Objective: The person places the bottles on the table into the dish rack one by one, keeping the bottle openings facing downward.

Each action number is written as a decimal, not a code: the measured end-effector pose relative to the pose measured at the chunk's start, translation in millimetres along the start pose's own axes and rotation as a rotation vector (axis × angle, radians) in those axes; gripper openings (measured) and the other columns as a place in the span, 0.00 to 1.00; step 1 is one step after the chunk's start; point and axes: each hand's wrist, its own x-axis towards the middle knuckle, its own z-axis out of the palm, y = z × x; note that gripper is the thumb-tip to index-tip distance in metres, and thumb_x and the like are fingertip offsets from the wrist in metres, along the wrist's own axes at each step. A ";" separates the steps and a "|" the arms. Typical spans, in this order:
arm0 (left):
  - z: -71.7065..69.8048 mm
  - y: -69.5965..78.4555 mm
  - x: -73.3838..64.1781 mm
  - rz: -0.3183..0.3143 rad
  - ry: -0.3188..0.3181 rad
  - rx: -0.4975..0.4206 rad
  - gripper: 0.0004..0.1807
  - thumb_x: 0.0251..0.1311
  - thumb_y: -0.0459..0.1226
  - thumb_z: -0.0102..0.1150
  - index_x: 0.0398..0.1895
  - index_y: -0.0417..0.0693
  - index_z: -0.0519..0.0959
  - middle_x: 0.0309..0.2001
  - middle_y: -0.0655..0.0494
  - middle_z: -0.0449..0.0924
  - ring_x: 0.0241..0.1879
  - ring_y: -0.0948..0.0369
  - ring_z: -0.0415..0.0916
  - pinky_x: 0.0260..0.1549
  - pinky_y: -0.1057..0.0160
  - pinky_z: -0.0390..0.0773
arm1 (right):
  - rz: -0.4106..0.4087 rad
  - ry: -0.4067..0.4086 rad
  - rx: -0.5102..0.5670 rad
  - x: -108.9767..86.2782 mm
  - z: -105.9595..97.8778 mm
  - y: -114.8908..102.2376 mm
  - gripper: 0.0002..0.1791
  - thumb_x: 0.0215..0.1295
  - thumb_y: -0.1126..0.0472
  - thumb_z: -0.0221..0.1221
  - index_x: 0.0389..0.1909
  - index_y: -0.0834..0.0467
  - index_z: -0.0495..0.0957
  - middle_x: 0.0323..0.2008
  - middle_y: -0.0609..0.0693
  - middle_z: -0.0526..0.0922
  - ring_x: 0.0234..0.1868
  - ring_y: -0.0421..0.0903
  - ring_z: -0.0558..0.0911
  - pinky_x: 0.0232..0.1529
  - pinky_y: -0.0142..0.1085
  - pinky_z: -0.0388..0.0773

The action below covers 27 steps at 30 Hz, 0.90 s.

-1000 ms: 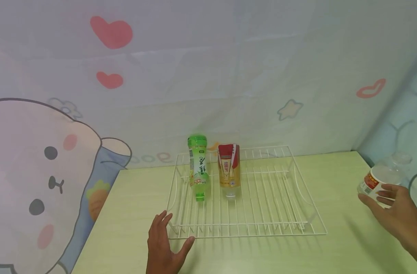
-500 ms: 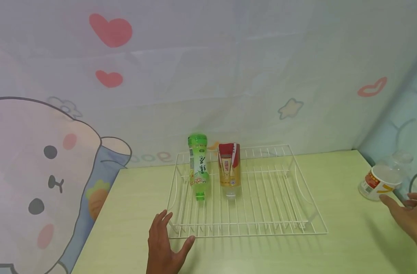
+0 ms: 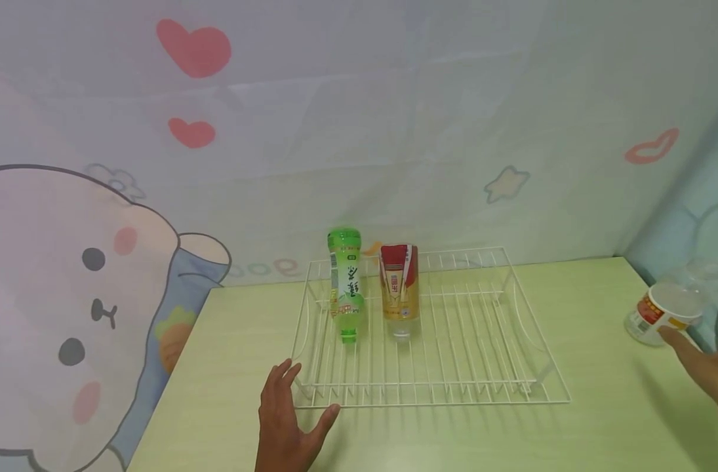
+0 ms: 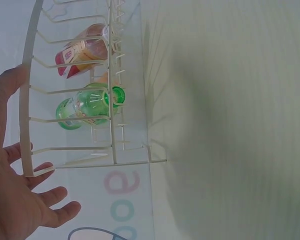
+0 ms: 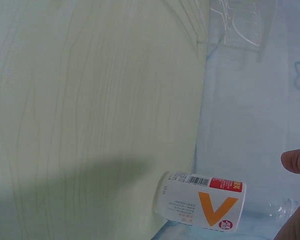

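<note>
My left hand [image 3: 288, 419] touches the front left corner of a white wire rack [image 3: 429, 405], fingers and thumb spread; in the left wrist view the thumb reaches the rack's rim. Inside the rack, a green tea bottle [image 3: 347, 282] stands neck down, beside a second bottle [image 3: 401, 282] with a red and gold label, also neck down. At far right a clear bottle [image 3: 650, 321] with a white label and orange V stands upright at the table's edge. My right hand [image 3: 709, 373] is beside that bottle, its thumb apart from it in the right wrist view [image 5: 295, 162], partly cut off by the frame.
The pale green table [image 3: 595, 314] lies under the rack and extends around it. Behind it hangs a cloth backdrop [image 3: 359, 131] with printed hearts and a cartoon bear; more cloth hangs along the right side.
My right hand has let go of the clear bottle and drawn back to the right; the bottle now stands by itself. My left hand stays at the rack corner, while the head view shifts slightly.
</note>
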 end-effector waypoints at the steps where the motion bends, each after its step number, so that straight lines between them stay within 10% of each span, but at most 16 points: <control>1: 0.0 0.2 -0.1 -0.001 0.000 0.001 0.48 0.41 0.46 0.80 0.65 0.37 0.67 0.67 0.38 0.65 0.67 0.37 0.59 0.52 0.29 0.61 | 0.010 -0.021 0.012 -15.9 -8.5 -22.0 0.53 0.67 0.44 0.56 0.75 0.70 0.34 0.71 0.76 0.46 0.64 0.74 0.57 0.54 0.62 0.63; 5: -0.4 0.8 -0.3 -0.009 -0.005 0.011 0.48 0.42 0.47 0.79 0.65 0.38 0.67 0.67 0.38 0.65 0.67 0.38 0.59 0.52 0.29 0.61 | 0.025 -0.066 0.046 -46.3 -22.8 -64.5 0.53 0.68 0.46 0.54 0.73 0.73 0.32 0.69 0.80 0.44 0.67 0.76 0.53 0.63 0.66 0.56; 27: 0.7 -1.6 -0.9 -0.010 -0.006 0.026 0.48 0.41 0.46 0.80 0.65 0.38 0.67 0.67 0.39 0.65 0.67 0.39 0.59 0.52 0.30 0.62 | 0.004 -0.101 0.020 -36.6 -0.6 -67.0 0.54 0.68 0.45 0.54 0.72 0.75 0.32 0.68 0.83 0.51 0.70 0.76 0.54 0.67 0.63 0.52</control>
